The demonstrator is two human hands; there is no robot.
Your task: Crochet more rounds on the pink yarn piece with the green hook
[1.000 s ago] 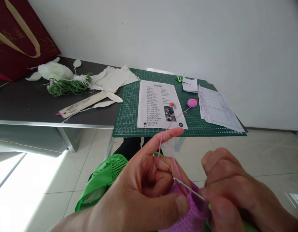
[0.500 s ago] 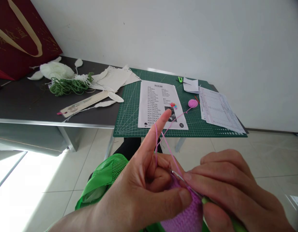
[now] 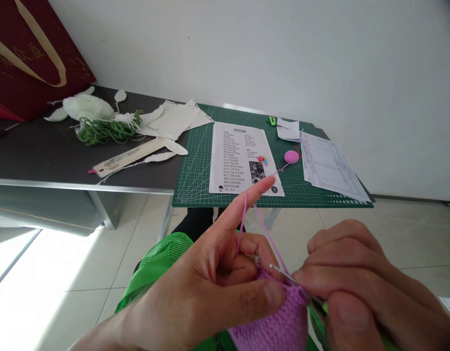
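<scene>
My left hand (image 3: 214, 282) pinches a purple crocheted piece (image 3: 279, 319) between thumb and bent fingers, its forefinger raised with pink yarn (image 3: 259, 222) looped over it. The yarn runs up to a small pink ball (image 3: 291, 156) on the green cutting mat (image 3: 196, 165). My right hand (image 3: 360, 287) is closed round a metal crochet hook (image 3: 283, 274) with a green handle, the hook's tip at the upper edge of the purple piece, next to my left fingers.
A printed pattern sheet (image 3: 243, 156) lies on the mat, with more papers (image 3: 329, 163) to its right. On the dark table (image 3: 38, 156) lie green cord (image 3: 103, 130), white scraps, a ruler (image 3: 128, 157) and a red bag (image 3: 26, 53). Green mesh fabric (image 3: 155, 270) covers my lap.
My left forefinger rose toward the sheet, then lowered a little again. My right hand pushed the hook in toward the left fingers, then drew it back slightly.
</scene>
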